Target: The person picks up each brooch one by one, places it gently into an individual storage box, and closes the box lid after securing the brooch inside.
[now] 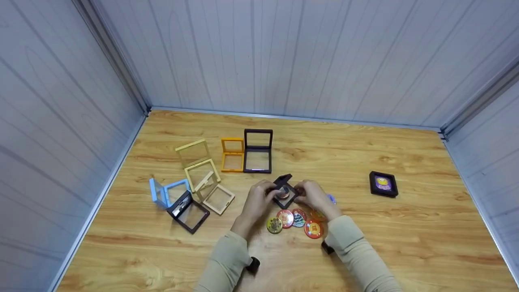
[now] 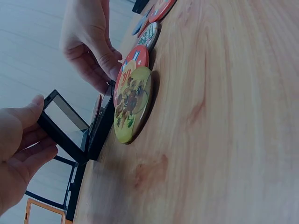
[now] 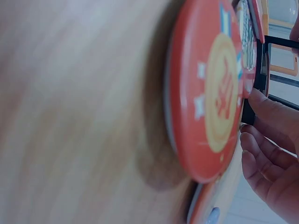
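A small black hinged display frame (image 1: 289, 202) stands part-open on the table between both hands. Its raised lid (image 2: 63, 122) is pinched at the edge by my left hand (image 1: 256, 200), thumb on one side and fingers on the other. My right hand (image 1: 315, 197) grips the base (image 3: 249, 112) at its right side. A round badge (image 1: 285, 192) lies inside the base, partly hidden by the left fingers. Just in front are several round badges: a yellow one (image 1: 274, 224), a red one (image 1: 285, 218), a dark patterned one (image 1: 299, 218) and an orange-red one (image 1: 314, 228).
Left of the hands stand opened frames: light blue (image 1: 176, 190), black (image 1: 194, 217), cream (image 1: 219, 198), yellow (image 1: 202, 172), orange (image 1: 232, 161) and dark purple (image 1: 258, 159). At the right lies a closed black frame (image 1: 383, 184) with a purple badge inside. Panelled walls (image 1: 259, 56) enclose the table.
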{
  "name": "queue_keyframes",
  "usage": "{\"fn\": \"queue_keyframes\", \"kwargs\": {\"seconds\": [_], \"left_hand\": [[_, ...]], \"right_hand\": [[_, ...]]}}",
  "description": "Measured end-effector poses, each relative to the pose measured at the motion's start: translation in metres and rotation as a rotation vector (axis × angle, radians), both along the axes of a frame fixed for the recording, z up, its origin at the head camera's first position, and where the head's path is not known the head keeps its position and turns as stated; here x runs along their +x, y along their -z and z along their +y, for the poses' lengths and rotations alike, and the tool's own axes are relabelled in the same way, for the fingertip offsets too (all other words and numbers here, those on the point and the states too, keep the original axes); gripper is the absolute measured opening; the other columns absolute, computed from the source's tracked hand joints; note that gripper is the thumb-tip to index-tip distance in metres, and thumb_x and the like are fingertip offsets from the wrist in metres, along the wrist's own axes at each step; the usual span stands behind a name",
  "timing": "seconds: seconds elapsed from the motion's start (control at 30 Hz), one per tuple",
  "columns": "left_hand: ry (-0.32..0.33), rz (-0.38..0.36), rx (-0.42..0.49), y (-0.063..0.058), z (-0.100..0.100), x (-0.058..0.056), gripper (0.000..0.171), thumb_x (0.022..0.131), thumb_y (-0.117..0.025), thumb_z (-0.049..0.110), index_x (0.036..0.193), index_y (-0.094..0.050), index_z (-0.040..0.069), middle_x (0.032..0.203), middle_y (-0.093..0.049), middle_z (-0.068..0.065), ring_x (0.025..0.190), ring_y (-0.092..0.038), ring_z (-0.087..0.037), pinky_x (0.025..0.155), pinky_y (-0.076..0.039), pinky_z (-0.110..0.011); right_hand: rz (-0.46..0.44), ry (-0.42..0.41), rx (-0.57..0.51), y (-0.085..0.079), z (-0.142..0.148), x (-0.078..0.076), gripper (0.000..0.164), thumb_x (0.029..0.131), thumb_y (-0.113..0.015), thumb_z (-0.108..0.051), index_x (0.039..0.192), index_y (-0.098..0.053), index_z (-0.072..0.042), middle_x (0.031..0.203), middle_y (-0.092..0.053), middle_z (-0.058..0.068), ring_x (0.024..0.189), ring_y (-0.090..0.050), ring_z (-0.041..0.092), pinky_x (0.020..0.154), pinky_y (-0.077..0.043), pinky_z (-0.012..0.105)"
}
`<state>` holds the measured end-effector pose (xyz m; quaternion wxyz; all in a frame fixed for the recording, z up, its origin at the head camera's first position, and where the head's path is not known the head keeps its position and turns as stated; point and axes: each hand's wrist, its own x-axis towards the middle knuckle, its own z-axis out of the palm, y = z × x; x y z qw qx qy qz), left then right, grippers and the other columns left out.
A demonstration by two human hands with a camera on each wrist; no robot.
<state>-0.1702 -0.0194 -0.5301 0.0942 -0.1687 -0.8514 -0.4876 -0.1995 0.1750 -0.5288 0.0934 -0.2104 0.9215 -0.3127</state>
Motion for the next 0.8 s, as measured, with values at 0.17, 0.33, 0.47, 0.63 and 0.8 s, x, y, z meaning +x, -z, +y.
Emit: {"fn": "queue_keyframes", "kwargs": {"seconds": [0.17, 0.33, 0.47, 0.63, 0.8], "left_hand": [[0.024, 0.001, -0.045, 0.001, 0.004, 0.003, 0.018, 0.075, -0.068, 0.015, 0.087, -0.068, 0.002, 0.086, -0.063, -0.007, 0.083, -0.058, -0.019, 0.077, -0.046, -0.028], [0.041, 0.011, -0.136, 0.004, 0.009, 0.007, 0.018, 0.074, -0.070, 0.016, 0.086, -0.069, 0.003, 0.087, -0.062, -0.006, 0.085, -0.056, -0.019, 0.079, -0.045, -0.029], [0.053, 0.013, -0.220, 0.006, 0.014, 0.009, 0.016, 0.073, -0.071, 0.015, 0.085, -0.069, 0.004, 0.088, -0.060, -0.004, 0.085, -0.056, -0.018, 0.078, -0.045, -0.028], [0.069, 0.094, -0.320, 0.008, 0.019, 0.013, 0.010, 0.071, -0.072, 0.015, 0.076, -0.068, 0.006, 0.085, -0.059, -0.002, 0.081, -0.054, -0.016, 0.072, -0.046, -0.027], [0.070, 0.199, -0.442, 0.012, 0.024, 0.015, 0.009, 0.069, -0.072, 0.015, 0.072, -0.068, 0.007, 0.079, -0.056, -0.002, 0.075, -0.051, -0.016, 0.064, -0.046, -0.026]], "right_hand": [[0.031, -0.007, -0.003, 0.001, 0.001, -0.001, 0.022, 0.073, -0.070, -0.004, 0.092, -0.064, 0.004, 0.079, -0.059, 0.010, 0.068, -0.055, 0.018, 0.062, -0.047, 0.031], [0.049, 0.008, -0.004, 0.003, 0.001, -0.001, 0.016, 0.072, -0.070, -0.005, 0.086, -0.065, 0.001, 0.074, -0.058, 0.007, 0.064, -0.054, 0.016, 0.058, -0.046, 0.029], [0.040, 0.025, -0.003, 0.004, 0.001, -0.001, 0.013, 0.071, -0.071, -0.005, 0.081, -0.064, -0.001, 0.070, -0.056, 0.005, 0.062, -0.053, 0.015, 0.058, -0.046, 0.028], [0.042, 0.024, 0.004, 0.004, 0.001, -0.002, 0.017, 0.072, -0.071, -0.006, 0.086, -0.066, -0.001, 0.072, -0.057, 0.005, 0.063, -0.053, 0.015, 0.058, -0.046, 0.029], [0.038, 0.025, 0.001, 0.004, 0.002, -0.002, 0.020, 0.072, -0.071, -0.006, 0.090, -0.066, 0.000, 0.077, -0.060, 0.007, 0.065, -0.054, 0.016, 0.059, -0.046, 0.029]]}}
